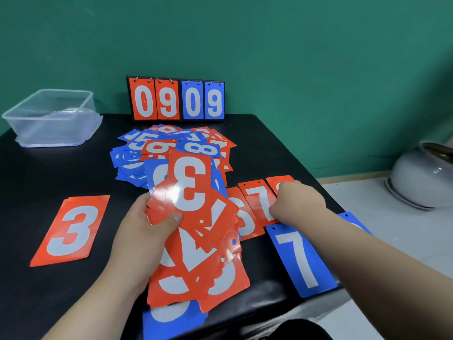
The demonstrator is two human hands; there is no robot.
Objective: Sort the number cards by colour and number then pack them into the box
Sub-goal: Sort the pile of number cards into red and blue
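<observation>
Head view: number cards sorted on table [49,173].
Left grip [137,231] clasps red cards [191,192]; right grip [299,202] touches red 7 [257,200], hold unclear.

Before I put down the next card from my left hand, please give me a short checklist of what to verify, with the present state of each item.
1. Left hand holds the red stack securely: ok, thumb on the top red 3.
2. Place for that 3: ok, a lone red 3 lies at the left.
3. Right hand free: not ok, it is down on a red card beside the red 7.
4. Number on that card: cannot tell, the hand hides it.
5. Box open: ok.
</observation>
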